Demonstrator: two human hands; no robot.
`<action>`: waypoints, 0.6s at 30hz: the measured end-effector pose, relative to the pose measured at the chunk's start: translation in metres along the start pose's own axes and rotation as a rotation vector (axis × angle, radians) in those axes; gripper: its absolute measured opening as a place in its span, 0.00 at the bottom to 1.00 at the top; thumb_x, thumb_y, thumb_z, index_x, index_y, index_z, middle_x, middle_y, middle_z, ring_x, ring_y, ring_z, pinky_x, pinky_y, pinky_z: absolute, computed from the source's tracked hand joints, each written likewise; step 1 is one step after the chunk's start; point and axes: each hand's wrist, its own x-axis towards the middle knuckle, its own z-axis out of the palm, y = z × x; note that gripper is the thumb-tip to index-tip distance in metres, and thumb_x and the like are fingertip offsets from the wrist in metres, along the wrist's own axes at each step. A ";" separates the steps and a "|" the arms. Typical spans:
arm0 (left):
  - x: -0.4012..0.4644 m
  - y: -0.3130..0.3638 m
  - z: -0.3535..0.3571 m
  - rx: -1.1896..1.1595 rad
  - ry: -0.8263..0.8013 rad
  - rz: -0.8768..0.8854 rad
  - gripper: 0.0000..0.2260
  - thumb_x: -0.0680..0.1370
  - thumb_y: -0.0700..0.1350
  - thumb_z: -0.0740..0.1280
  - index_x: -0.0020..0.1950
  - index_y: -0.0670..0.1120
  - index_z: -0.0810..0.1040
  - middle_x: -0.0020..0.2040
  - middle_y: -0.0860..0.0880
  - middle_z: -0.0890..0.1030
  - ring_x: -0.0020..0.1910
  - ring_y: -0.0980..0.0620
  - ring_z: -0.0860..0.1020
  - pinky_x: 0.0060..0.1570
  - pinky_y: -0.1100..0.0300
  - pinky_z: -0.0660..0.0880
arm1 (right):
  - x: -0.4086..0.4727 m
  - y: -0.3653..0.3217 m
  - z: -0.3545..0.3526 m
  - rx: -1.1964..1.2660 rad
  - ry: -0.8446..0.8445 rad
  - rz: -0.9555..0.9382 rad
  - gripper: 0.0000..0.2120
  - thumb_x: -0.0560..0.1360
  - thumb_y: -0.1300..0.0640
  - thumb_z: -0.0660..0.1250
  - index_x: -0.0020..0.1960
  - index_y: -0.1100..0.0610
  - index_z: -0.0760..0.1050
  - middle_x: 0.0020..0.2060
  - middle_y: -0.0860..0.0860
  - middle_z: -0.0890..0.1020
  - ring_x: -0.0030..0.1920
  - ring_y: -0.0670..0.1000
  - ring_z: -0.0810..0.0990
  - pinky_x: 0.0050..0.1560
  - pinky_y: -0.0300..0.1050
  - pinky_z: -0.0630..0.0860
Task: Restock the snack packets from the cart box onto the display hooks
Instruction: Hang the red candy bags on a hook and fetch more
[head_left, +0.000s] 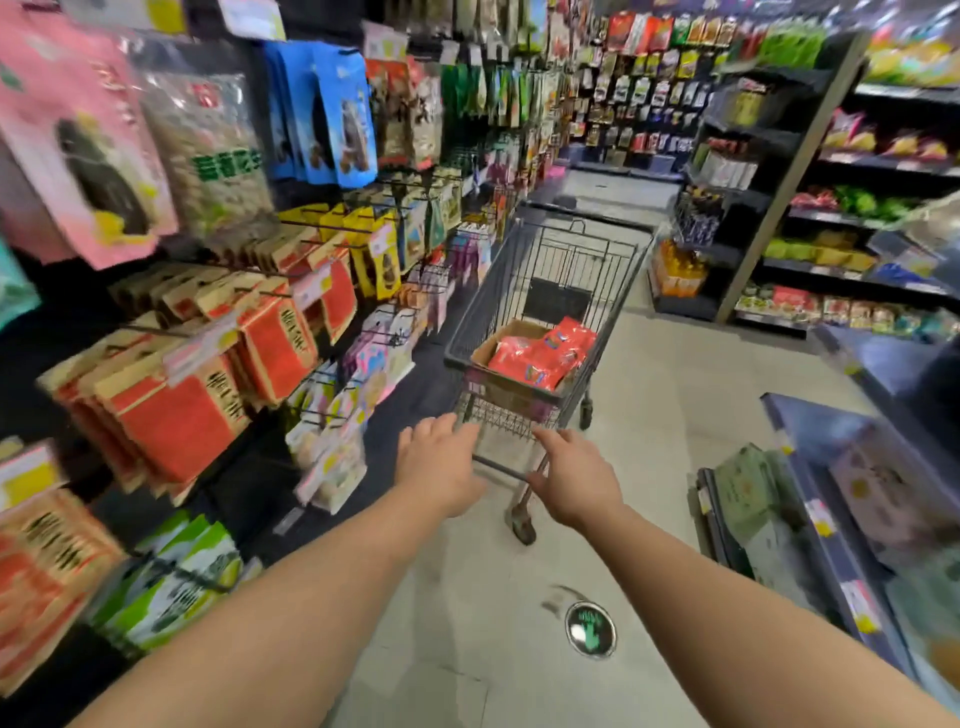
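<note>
Your left hand (439, 465) and right hand (574, 475) reach to the cart (545, 332) handle at frame centre, fingers straight, grasping nothing. Red packets (543, 353) lie in the box (498, 358) in the cart. Hooks (332, 228) fill the frame's left.

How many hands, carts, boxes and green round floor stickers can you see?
Bare hands: 2, left hand and right hand
Dark metal wire shopping cart: 1
Brown cardboard box of red snack packets: 1
Green round floor sticker: 1
Total: 5
</note>
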 end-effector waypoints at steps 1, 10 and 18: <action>0.022 0.006 -0.002 -0.014 0.006 0.003 0.31 0.73 0.59 0.68 0.74 0.55 0.64 0.74 0.50 0.65 0.73 0.45 0.62 0.70 0.50 0.59 | 0.023 0.009 -0.007 0.002 0.003 0.005 0.29 0.76 0.47 0.65 0.74 0.46 0.61 0.68 0.53 0.70 0.68 0.57 0.69 0.62 0.50 0.70; 0.216 0.015 0.013 -0.043 -0.062 0.025 0.33 0.75 0.58 0.68 0.77 0.55 0.60 0.77 0.49 0.62 0.76 0.45 0.59 0.73 0.48 0.55 | 0.208 0.059 0.007 0.047 -0.071 0.041 0.30 0.76 0.48 0.66 0.75 0.46 0.61 0.69 0.53 0.70 0.67 0.56 0.70 0.62 0.49 0.72; 0.405 -0.005 0.006 -0.032 -0.108 0.102 0.32 0.74 0.58 0.68 0.76 0.56 0.61 0.76 0.49 0.63 0.75 0.44 0.60 0.74 0.47 0.56 | 0.381 0.086 0.019 0.122 -0.125 0.170 0.32 0.76 0.47 0.67 0.76 0.46 0.59 0.66 0.54 0.72 0.64 0.58 0.73 0.62 0.50 0.72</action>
